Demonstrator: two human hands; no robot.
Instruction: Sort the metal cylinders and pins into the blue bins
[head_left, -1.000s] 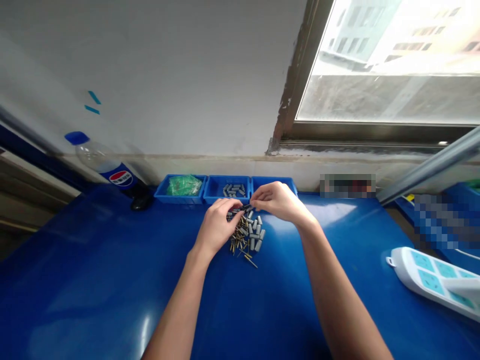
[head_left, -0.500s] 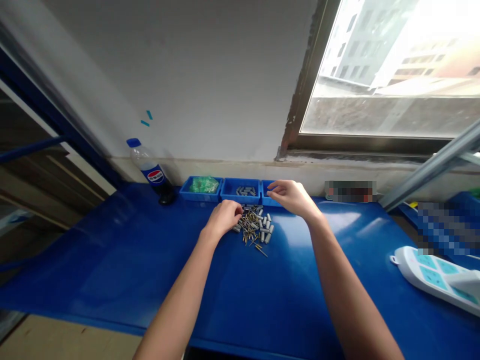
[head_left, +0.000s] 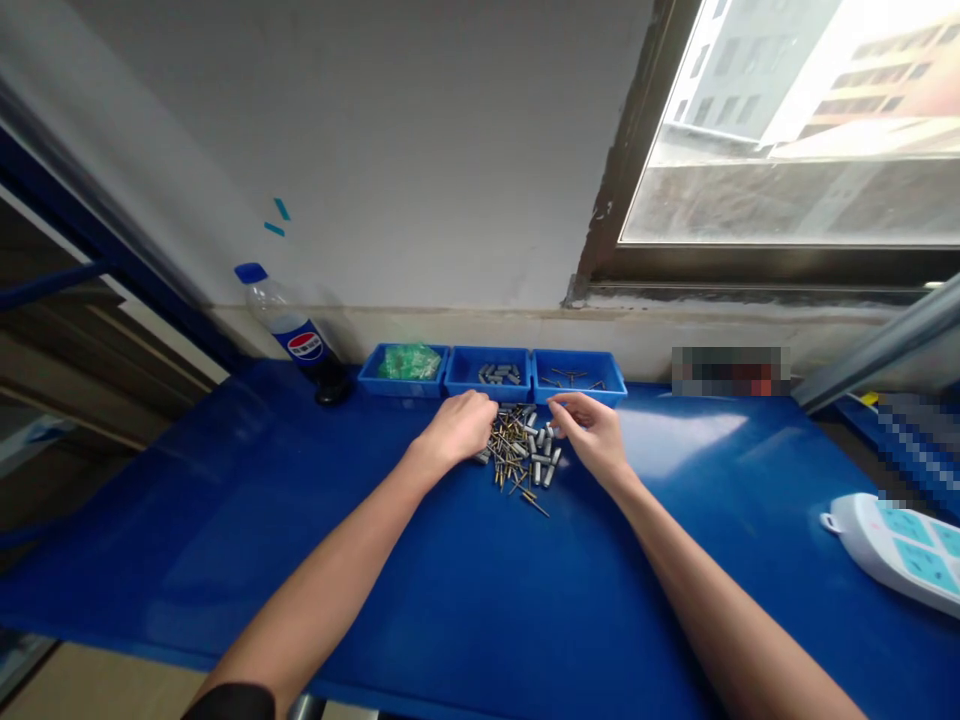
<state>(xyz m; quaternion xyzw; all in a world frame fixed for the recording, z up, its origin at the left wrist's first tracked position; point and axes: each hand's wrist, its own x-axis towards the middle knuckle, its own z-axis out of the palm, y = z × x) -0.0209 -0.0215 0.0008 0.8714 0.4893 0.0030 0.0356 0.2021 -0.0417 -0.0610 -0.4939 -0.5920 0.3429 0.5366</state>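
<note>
On the blue table [head_left: 517, 590] lies a mixed pile of grey cylindrical pieces [head_left: 553, 467] and brass-coloured pins with thin shanks [head_left: 504, 462]. My left hand [head_left: 459, 425] rests at the pile's left edge, its fingers curled down; whatever they grip is hidden. Over the pile's right side hovers my right hand [head_left: 592, 432], thumb and forefinger slightly apart, with nothing visible between them. Behind the pile, a middle blue bin [head_left: 487, 390] contains grey cylinders, and a right blue bin [head_left: 579, 392] contains a few thin dark pins.
A left blue bin [head_left: 401, 389] holds a green plastic bag [head_left: 409, 362]. Beside it stands a cola bottle [head_left: 296, 335] against the wall. A white power strip [head_left: 892, 555] lies at the right, and a metal bar [head_left: 877, 345] slants down near the back right corner.
My right hand has moved from over the right bin down toward the pile, uncovering the pins in that bin. My left hand stays at the pile, fingers curled further. The camera view has shifted slightly.
</note>
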